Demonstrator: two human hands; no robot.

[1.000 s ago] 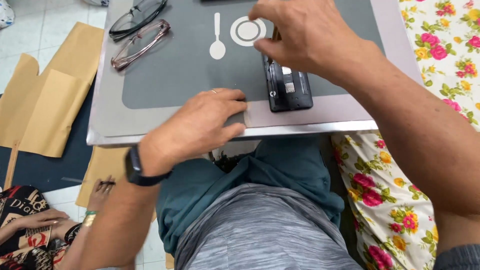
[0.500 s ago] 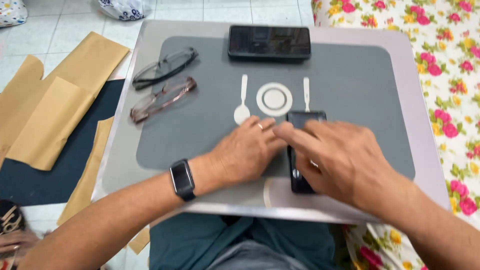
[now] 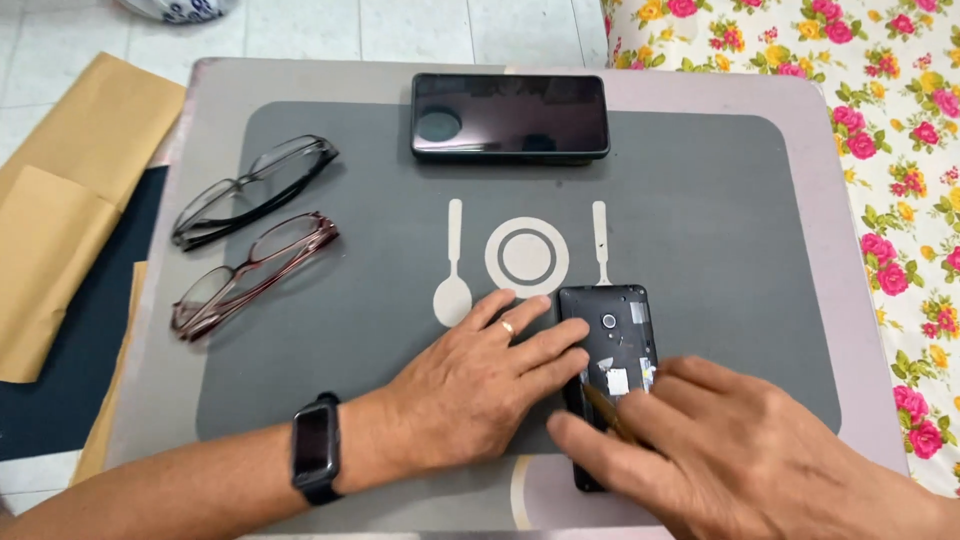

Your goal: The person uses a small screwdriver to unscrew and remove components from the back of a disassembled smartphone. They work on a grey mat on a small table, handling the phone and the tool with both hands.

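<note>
The left hand (image 3: pixel 480 385) lies flat, steadying the opened phone (image 3: pixel 607 345) at its 3 o'clock; the right hand (image 3: pixel 740 455) pinches a thin tool (image 3: pixel 608 412) probing inside, where fine control matters.

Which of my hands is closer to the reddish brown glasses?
Left. The left hand lies right of the reddish brown glasses, apart from them; the right hand is farther right, over the opened phone.

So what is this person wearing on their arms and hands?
Both forearms are bare, with no sleeves in view. The left wrist carries a black smartwatch with a dark rectangular face. The left hand has a gold-coloured ring on one finger. The right hand shows no jewellery.
</note>
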